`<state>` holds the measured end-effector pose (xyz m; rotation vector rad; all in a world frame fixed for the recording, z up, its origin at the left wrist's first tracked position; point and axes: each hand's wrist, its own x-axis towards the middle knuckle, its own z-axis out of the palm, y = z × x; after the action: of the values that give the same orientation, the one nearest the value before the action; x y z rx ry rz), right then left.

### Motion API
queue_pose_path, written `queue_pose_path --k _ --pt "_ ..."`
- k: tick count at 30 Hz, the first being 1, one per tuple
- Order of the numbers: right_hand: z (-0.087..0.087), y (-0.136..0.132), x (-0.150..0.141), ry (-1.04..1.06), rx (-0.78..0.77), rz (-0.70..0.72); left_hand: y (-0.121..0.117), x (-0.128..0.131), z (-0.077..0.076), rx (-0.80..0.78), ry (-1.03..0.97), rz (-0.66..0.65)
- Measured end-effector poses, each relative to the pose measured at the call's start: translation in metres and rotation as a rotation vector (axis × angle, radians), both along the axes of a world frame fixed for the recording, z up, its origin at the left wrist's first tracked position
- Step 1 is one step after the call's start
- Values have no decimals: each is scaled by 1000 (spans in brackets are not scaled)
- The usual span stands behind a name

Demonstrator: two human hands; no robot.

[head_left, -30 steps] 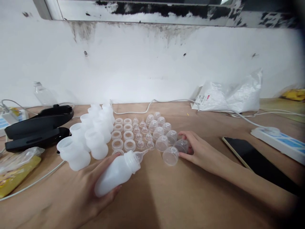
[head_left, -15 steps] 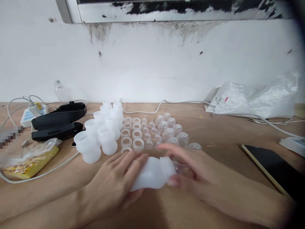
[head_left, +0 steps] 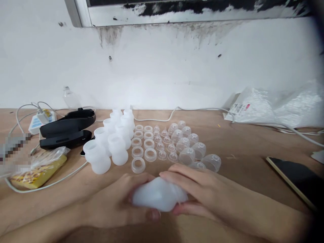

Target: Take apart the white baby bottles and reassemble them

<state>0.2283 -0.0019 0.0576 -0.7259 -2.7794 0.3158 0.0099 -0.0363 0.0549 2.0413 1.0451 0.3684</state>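
A frosted white baby bottle (head_left: 157,195) lies on its side between my hands, low over the table. Fingers of my left hand (head_left: 121,199) wrap round its base end, thumb underneath at the front. My right hand (head_left: 194,192) is closed round the neck end and hides most of it. Beyond them stand two rows of white bottles (head_left: 97,158), then two rows of clear collar rings (head_left: 138,164), clear teats (head_left: 162,154) and clear domed caps (head_left: 212,162). The cap nearest my right hand is partly covered by its fingers.
On the left are a black open case (head_left: 67,130), a yellow packet (head_left: 40,170), a power strip (head_left: 42,119) and cables. A dark flat tablet-like thing (head_left: 295,179) lies at right. Clear plastic bags (head_left: 265,106) rest against the wall, with a white cable (head_left: 162,119) along the back.
My right hand has closed over the bottle's neck, where its fingers were spread around a clear part. My left hand has turned, bringing its thumb to the front. The view has shifted slightly.
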Motion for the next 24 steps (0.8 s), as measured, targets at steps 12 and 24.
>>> queue_pose_path --k 12,24 --pt "5 -5 0 124 -346 -91 -14 -3 -5 586 209 112" --pt "-2 0 -5 213 320 106 -31 -56 -50 479 180 576"
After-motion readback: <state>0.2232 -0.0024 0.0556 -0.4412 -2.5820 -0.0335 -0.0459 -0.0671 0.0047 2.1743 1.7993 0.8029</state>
